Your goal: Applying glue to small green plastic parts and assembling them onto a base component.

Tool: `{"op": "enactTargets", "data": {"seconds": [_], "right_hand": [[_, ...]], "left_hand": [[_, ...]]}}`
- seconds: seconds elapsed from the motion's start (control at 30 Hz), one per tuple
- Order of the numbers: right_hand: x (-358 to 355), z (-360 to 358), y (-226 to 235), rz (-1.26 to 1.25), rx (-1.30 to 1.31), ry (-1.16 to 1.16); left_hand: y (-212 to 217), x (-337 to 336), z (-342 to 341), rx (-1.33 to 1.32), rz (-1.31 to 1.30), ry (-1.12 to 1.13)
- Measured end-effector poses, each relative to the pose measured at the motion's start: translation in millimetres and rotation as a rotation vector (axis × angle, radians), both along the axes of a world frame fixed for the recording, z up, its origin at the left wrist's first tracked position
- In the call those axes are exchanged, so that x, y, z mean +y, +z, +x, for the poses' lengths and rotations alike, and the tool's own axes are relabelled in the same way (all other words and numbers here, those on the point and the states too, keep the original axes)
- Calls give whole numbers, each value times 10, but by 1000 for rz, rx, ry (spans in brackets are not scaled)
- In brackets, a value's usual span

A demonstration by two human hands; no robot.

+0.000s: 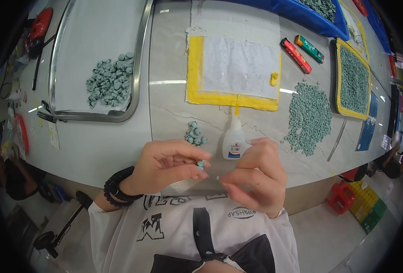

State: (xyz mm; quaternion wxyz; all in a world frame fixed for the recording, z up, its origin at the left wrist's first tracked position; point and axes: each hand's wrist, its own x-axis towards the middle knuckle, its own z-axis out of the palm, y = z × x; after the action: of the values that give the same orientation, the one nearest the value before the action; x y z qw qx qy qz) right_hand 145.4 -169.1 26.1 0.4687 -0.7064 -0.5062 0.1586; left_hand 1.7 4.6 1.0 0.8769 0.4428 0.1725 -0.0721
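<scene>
My left hand point(167, 166) pinches a small grey-green piece point(201, 163) between thumb and fingertips. To its right, my right hand point(258, 175) is closed in a pinch, slightly blurred, with a tiny pale green piece point(217, 178) at its fingertips. The two hands are a short gap apart. Just beyond them a white glue bottle point(233, 143) with a yellow tip lies on the table, its tip touching the edge of a yellow-taped sheet point(237, 68). Beyond my left fingers sits a small cluster of rounded grey-green pieces point(194, 133).
At left, a metal tray point(135, 91) holds a heap of larger green clusters point(112, 79). Many small green chips point(308, 118) lie at right, beside a yellow-rimmed tray point(368, 86). Red point(296, 56) and green point(309, 48) cutter-like tools lie farther back, near a blue bin point(297, 16).
</scene>
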Motion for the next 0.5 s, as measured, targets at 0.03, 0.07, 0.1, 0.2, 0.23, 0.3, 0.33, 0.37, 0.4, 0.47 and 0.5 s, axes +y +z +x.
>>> {"op": "enactTargets", "data": {"seconds": [0.03, 0.07, 0.1, 0.2, 0.23, 0.3, 0.33, 0.37, 0.4, 0.47, 0.5], "right_hand": [[63, -22, -1, 13, 15, 5], [107, -35, -11, 24, 30, 13], [133, -43, -21, 34, 44, 19], [166, -60, -54, 19, 64, 27], [170, -62, -61, 10, 71, 27], [173, -63, -76, -4, 79, 35], [172, -62, -82, -18, 86, 43], [171, -59, -85, -31, 93, 50], [171, -57, -82, -31, 94, 49], [170, -47, -69, -42, 91, 62], [169, -42, -67, -48, 89, 69]], "left_hand": [[6, 9, 1, 6, 6, 4], [2, 10, 5, -4, 30, -13], [-2, 11, 7, -13, 53, -30], [7, -6, 6, -8, 46, -29], [15, -12, 12, 4, 15, -15], [20, -13, 15, 16, -17, -1], [20, -13, 17, 26, -20, -3], [20, -14, 20, 36, -23, -6], [19, -12, 22, 46, -25, -10], [15, -12, 20, 51, -30, -13], [12, -12, 18, 55, -34, -15]]}}
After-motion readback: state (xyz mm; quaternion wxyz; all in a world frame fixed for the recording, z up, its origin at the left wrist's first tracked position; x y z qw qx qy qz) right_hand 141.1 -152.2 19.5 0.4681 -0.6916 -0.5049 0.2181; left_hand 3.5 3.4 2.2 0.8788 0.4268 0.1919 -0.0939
